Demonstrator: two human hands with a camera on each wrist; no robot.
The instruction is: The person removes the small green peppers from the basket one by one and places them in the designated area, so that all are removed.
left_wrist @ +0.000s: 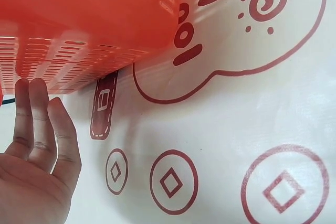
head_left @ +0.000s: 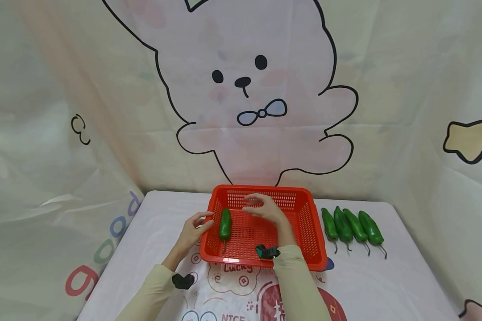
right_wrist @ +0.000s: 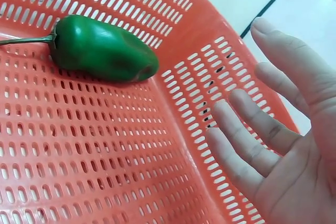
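Note:
A red plastic basket with slotted walls stands on the table. Inside it, along the left wall, lies one green pepper, its stem toward the near side; the right wrist view shows the same pepper on the slotted floor. My left hand is at the basket's left side, its fingertips close to the wall; whether they touch is hard to tell. Over the basket's inside hovers my right hand, fingers spread and slightly bent, holding nothing, to the right of the pepper.
Several green peppers lie in a row right of the basket, stems toward me. The table has a white printed cover. A cloth backdrop with a cartoon figure rises behind and at both sides.

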